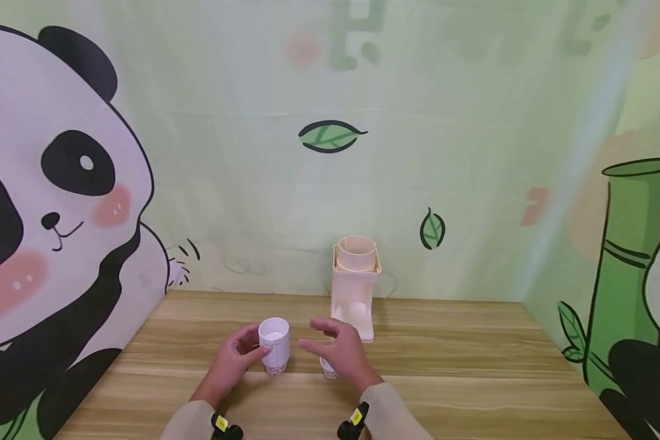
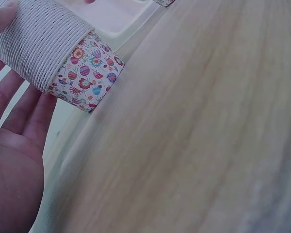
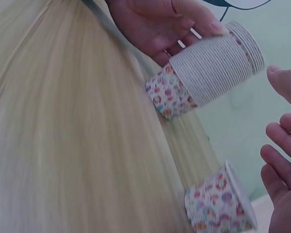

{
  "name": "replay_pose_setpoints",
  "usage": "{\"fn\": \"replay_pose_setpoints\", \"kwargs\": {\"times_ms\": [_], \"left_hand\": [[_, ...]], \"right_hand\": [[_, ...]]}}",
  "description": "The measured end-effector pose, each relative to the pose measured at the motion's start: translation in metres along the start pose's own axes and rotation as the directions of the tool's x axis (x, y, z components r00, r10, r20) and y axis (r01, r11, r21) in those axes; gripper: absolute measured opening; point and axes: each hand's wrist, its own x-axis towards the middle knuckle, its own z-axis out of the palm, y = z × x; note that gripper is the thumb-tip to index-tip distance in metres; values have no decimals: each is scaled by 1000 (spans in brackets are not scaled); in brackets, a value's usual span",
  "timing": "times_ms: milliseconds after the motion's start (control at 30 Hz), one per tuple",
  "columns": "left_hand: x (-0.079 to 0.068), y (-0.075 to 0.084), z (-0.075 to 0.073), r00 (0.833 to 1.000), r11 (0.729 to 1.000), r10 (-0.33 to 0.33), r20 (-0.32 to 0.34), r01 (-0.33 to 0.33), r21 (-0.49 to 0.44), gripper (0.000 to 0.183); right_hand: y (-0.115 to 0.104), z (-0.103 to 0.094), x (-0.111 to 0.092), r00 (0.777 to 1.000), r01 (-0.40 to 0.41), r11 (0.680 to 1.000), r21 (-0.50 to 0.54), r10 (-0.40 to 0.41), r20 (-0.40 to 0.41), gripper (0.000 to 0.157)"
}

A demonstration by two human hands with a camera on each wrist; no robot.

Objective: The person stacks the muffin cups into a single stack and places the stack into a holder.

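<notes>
A tall stack of nested paper cups (image 1: 277, 353) stands upright on the table, its lowest cup showing a colourful flower-and-bird print (image 2: 89, 73) below many closely spaced white rims. My left hand (image 1: 232, 360) grips the stack from the left, thumb on the near side and fingers behind it. To the right of the stack, my right hand (image 1: 342, 353) holds nothing; its thumb and fingers are spread and point toward the stack. Partly hidden under that hand, a single printed paper cup (image 3: 218, 201) stands on the table, its rim up.
Behind my right hand stands a pale pink cup dispenser (image 1: 352, 299) with a round tube (image 1: 357, 255) in its top. The wooden table (image 1: 451, 366) ends at a fabric backdrop (image 1: 242, 183) printed with pandas, leaves and bamboo.
</notes>
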Motion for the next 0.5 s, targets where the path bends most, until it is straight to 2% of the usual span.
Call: {"fn": "replay_pose_setpoints", "kwargs": {"times_ms": [233,500], "left_hand": [[0,1,0,1000,1000,3,3,-3,-7,51],[0,0,-1,1000,1000,8,15,-8,5,52]], "right_hand": [[12,-15,-10,999,-35,999,11,35,16,51],[24,-28,-22,991,-101,995,0,101,83,63]]}}
